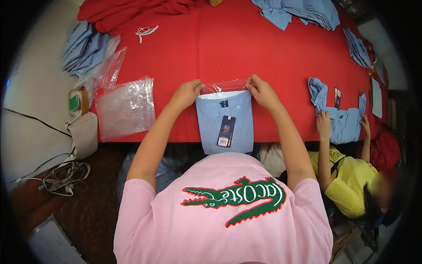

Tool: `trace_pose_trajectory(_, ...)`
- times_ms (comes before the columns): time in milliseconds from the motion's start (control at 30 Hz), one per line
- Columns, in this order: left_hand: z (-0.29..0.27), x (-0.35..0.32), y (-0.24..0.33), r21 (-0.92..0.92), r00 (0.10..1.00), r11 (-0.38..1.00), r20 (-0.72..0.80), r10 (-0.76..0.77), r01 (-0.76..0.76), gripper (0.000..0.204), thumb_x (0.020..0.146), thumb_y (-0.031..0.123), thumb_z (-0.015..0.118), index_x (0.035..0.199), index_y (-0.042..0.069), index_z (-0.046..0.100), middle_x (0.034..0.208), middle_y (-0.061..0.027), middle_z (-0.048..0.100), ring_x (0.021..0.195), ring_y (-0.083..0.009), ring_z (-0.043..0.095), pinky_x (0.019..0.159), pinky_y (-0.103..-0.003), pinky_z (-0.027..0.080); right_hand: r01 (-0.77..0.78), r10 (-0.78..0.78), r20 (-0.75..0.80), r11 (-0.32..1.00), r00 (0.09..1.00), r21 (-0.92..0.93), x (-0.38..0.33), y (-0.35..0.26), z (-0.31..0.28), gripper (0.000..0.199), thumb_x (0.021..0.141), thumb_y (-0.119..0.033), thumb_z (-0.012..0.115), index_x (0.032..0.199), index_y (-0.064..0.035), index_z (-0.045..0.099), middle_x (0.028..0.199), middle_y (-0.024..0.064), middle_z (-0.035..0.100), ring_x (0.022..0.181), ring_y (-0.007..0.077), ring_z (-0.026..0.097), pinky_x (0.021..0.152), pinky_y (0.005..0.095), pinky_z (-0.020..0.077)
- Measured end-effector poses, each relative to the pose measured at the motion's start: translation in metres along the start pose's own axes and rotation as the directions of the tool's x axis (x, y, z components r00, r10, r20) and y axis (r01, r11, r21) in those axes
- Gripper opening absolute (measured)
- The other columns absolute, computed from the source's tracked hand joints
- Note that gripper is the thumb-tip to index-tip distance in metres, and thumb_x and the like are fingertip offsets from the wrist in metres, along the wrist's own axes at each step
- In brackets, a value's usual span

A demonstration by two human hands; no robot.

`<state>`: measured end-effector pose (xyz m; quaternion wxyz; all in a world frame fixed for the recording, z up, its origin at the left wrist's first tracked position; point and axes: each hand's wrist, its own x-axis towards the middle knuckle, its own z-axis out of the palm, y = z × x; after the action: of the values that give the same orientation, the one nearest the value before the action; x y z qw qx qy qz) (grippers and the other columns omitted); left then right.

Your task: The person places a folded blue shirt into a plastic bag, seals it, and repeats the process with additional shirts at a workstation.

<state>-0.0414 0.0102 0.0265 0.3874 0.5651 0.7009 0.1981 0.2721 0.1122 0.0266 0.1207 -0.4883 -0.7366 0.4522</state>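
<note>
A folded light-blue shirt (pixel 205 125) lies in a clear plastic bag (pixel 224 84) at the front edge of the red table, its lower end reaching past the edge. A dark hang tag (pixel 225 131) with a white label rests on the shirt. My left hand (pixel 188 93) pinches the bag's far left corner. On the far right corner, my right hand (pixel 263 91) grips the same bag with closed fingers. Between both hands the bag's transparent top edge stretches across, just beyond the shirt's collar end.
Left of me lies a stack of clear bags (pixel 125 110). Folded blue shirts (pixel 85 46) are piled at far left, more shirts (pixel 307 13) at the back. Red cloth (pixel 132 15) covers the far left. At right a co-worker (pixel 347 176) in yellow handles another blue shirt (pixel 345 123).
</note>
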Motion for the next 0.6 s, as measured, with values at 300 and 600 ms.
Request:
trace_pose_trajectory(300, -0.140, -0.061, 0.136, 0.599, 0.487, 0.635, -0.416, 0.768, -0.488, 0.016, 0.103, 0.019, 0.070, 0.105, 0.005, 0.077, 0.110, -0.0083, 0.081, 0.114, -0.0309, 0.075, 0.109, -0.047, 0.050, 0.689, -0.663, -0.451, 0.712, 0.597, -0.135, -0.030, -0.150, -0.108, 0.006, 0.094, -0.004, 0.079, 0.098, -0.0022, 0.074, 0.096, 0.0057, 0.075, 0.095, 0.0185, 0.070, 0.086, 0.0320, 0.0543)
trace_pose_trajectory(600, -0.072, -0.115, 0.051, 0.740, 0.552, 0.624, -0.420, 0.721, -0.252, 0.022, 0.093, 0.018, 0.079, 0.115, 0.014, 0.081, 0.126, -0.0037, 0.076, 0.129, -0.0264, 0.066, 0.117, -0.049, 0.043, 0.648, -0.835, -0.235, 0.538, 0.497, -0.539, -0.061, -0.104, -0.033, 0.013, 0.083, -0.007, 0.083, 0.093, -0.0083, 0.075, 0.092, 0.0061, 0.069, 0.084, 0.0266, 0.066, 0.077, 0.0390, 0.0524)
